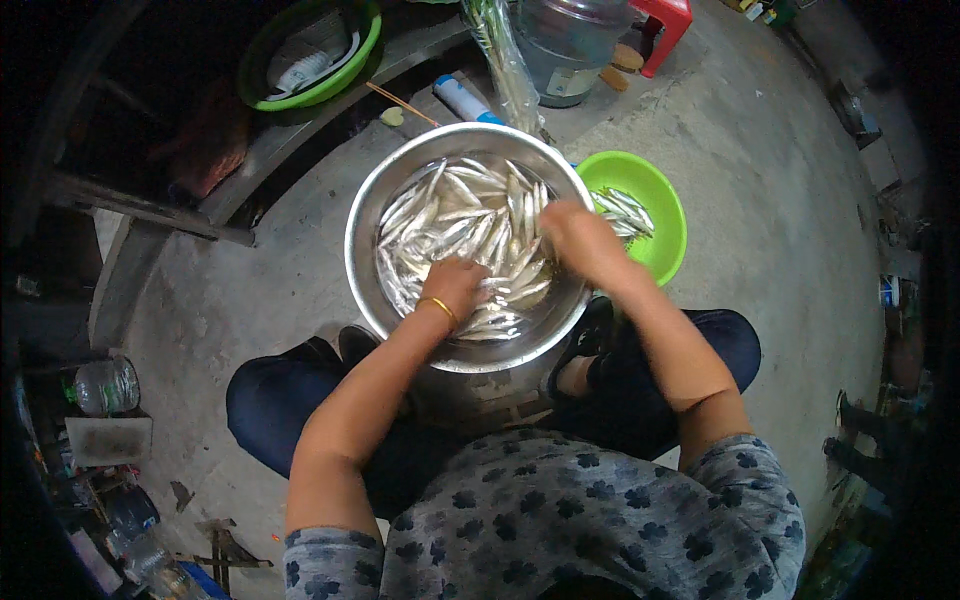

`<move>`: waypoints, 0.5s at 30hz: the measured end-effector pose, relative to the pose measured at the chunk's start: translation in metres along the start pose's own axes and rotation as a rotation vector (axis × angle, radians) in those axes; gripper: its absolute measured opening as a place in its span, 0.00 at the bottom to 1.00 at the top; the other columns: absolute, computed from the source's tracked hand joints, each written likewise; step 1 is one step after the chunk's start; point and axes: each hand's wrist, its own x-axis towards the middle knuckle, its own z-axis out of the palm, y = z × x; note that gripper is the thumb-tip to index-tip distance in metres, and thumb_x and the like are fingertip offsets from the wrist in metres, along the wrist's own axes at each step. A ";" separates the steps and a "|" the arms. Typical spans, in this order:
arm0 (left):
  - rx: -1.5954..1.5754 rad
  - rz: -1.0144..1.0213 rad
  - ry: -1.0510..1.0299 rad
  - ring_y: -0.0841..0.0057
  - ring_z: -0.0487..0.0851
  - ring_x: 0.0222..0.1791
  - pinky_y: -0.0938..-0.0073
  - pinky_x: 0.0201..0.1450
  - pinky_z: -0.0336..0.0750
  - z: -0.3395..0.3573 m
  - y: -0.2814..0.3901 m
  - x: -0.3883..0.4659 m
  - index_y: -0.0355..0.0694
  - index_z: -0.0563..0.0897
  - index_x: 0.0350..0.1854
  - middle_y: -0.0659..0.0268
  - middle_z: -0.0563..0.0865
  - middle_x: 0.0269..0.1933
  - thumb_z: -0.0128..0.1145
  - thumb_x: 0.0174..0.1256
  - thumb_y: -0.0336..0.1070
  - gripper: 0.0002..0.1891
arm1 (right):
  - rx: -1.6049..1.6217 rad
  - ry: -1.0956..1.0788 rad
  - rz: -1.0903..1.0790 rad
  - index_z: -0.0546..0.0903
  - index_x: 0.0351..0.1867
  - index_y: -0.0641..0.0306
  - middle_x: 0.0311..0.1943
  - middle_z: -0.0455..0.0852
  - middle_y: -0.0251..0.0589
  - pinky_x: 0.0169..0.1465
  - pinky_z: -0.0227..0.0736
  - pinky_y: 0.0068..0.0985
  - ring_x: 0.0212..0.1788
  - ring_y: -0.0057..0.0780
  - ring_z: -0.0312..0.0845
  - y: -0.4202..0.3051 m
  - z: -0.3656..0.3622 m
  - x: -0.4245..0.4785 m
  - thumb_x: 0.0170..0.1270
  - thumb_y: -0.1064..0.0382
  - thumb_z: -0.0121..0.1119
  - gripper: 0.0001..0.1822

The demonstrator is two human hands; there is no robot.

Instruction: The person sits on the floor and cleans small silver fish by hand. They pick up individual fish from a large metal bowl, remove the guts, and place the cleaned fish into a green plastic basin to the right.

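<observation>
A wide metal basin [365,169] stands on the floor between my feet, with many small silvery fish [450,225] lying in water inside it. My left hand [456,285] reaches into the basin's near side, its fingers among the fish and partly hidden by them. Whether it grips one cannot be made out. Over the basin's right side is my right hand [576,232], blurred, its fingers curled and turned away; what they hold is not visible. Just right of the basin sits a green plastic colander [664,195] with several small fish [628,210] in it.
Beyond the basin are a bag of green stalks [510,75], a large clear plastic container [570,45], a blue-and-white roll [465,97] and a red plastic stool [664,30]. A green tub [330,94] rests upper left. Plastic bottles [109,386] line the left side.
</observation>
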 end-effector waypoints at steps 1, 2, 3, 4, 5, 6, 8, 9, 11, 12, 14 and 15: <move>0.083 0.026 0.016 0.60 0.82 0.38 0.61 0.44 0.75 0.007 0.005 0.000 0.48 0.84 0.43 0.60 0.84 0.33 0.62 0.54 0.40 0.13 | -0.060 -0.151 -0.087 0.81 0.42 0.63 0.41 0.82 0.53 0.50 0.73 0.41 0.46 0.51 0.78 0.005 0.022 -0.002 0.67 0.59 0.50 0.12; 0.131 -0.005 -0.064 0.60 0.83 0.37 0.60 0.43 0.75 0.007 0.007 -0.001 0.50 0.84 0.45 0.60 0.84 0.32 0.62 0.54 0.40 0.14 | -0.002 -0.186 -0.147 0.80 0.42 0.61 0.44 0.81 0.51 0.52 0.73 0.40 0.49 0.48 0.77 -0.004 0.037 -0.007 0.65 0.61 0.51 0.10; 0.131 -0.047 -0.092 0.60 0.83 0.37 0.60 0.43 0.75 0.008 0.004 0.000 0.50 0.84 0.45 0.59 0.84 0.32 0.62 0.54 0.40 0.15 | -0.164 -0.344 -0.195 0.80 0.45 0.60 0.47 0.81 0.51 0.54 0.73 0.39 0.52 0.47 0.76 -0.020 0.043 -0.004 0.63 0.66 0.53 0.11; 0.124 -0.080 -0.119 0.60 0.83 0.38 0.59 0.43 0.75 0.013 0.002 0.005 0.50 0.83 0.46 0.59 0.85 0.33 0.62 0.54 0.40 0.15 | -0.068 -0.298 -0.230 0.80 0.46 0.60 0.46 0.81 0.52 0.54 0.73 0.39 0.51 0.49 0.76 -0.013 0.066 -0.008 0.62 0.67 0.53 0.11; 0.116 -0.109 -0.150 0.59 0.83 0.38 0.59 0.44 0.75 0.017 0.002 0.011 0.49 0.83 0.47 0.58 0.85 0.34 0.62 0.54 0.39 0.16 | 0.030 -0.251 -0.259 0.80 0.47 0.60 0.45 0.81 0.53 0.53 0.73 0.39 0.50 0.50 0.77 -0.002 0.086 -0.011 0.62 0.69 0.53 0.12; -0.015 -0.167 -0.207 0.61 0.84 0.37 0.62 0.45 0.75 0.003 0.010 0.021 0.48 0.82 0.49 0.56 0.85 0.36 0.60 0.58 0.40 0.16 | 0.098 -0.218 -0.217 0.80 0.48 0.61 0.44 0.81 0.52 0.52 0.73 0.38 0.48 0.48 0.78 -0.001 0.084 -0.010 0.63 0.68 0.54 0.12; -0.477 -0.270 -0.208 0.65 0.83 0.37 0.66 0.45 0.74 -0.029 0.016 0.030 0.46 0.81 0.51 0.56 0.85 0.38 0.59 0.62 0.40 0.16 | 0.240 -0.153 -0.155 0.80 0.49 0.62 0.43 0.82 0.51 0.48 0.75 0.35 0.44 0.44 0.80 -0.007 0.076 0.000 0.64 0.68 0.54 0.13; -0.704 -0.325 -0.198 0.67 0.83 0.37 0.68 0.46 0.74 -0.046 0.017 0.032 0.45 0.81 0.52 0.56 0.85 0.39 0.58 0.63 0.40 0.16 | 0.353 -0.156 -0.128 0.80 0.49 0.62 0.41 0.83 0.49 0.46 0.75 0.33 0.42 0.40 0.81 -0.010 0.066 0.009 0.64 0.67 0.55 0.12; -0.975 -0.297 -0.278 0.81 0.80 0.41 0.77 0.47 0.72 -0.084 0.020 0.040 0.38 0.77 0.58 0.67 0.85 0.44 0.53 0.67 0.36 0.18 | 0.574 -0.167 -0.061 0.80 0.49 0.63 0.39 0.84 0.46 0.43 0.75 0.29 0.38 0.32 0.82 -0.018 0.034 0.023 0.65 0.66 0.56 0.12; -1.130 -0.255 -0.247 0.82 0.79 0.42 0.78 0.48 0.72 -0.097 0.020 0.039 0.37 0.77 0.58 0.68 0.84 0.45 0.53 0.67 0.36 0.18 | 0.613 -0.120 -0.070 0.81 0.49 0.66 0.36 0.84 0.39 0.40 0.75 0.22 0.35 0.21 0.80 -0.025 0.019 0.027 0.68 0.66 0.55 0.11; -1.388 -0.214 -0.163 0.86 0.77 0.44 0.82 0.49 0.72 -0.120 0.022 0.035 0.35 0.77 0.57 0.70 0.83 0.48 0.53 0.67 0.37 0.19 | 0.844 -0.165 0.036 0.80 0.49 0.68 0.37 0.84 0.37 0.40 0.75 0.19 0.36 0.19 0.80 -0.033 0.005 0.039 0.69 0.66 0.53 0.12; -1.381 -0.332 -0.131 0.87 0.77 0.42 0.83 0.48 0.71 -0.133 0.023 0.034 0.35 0.77 0.57 0.70 0.83 0.47 0.55 0.67 0.39 0.19 | 0.957 -0.187 0.090 0.80 0.50 0.69 0.37 0.84 0.37 0.40 0.75 0.18 0.37 0.18 0.79 -0.039 -0.004 0.041 0.70 0.67 0.52 0.12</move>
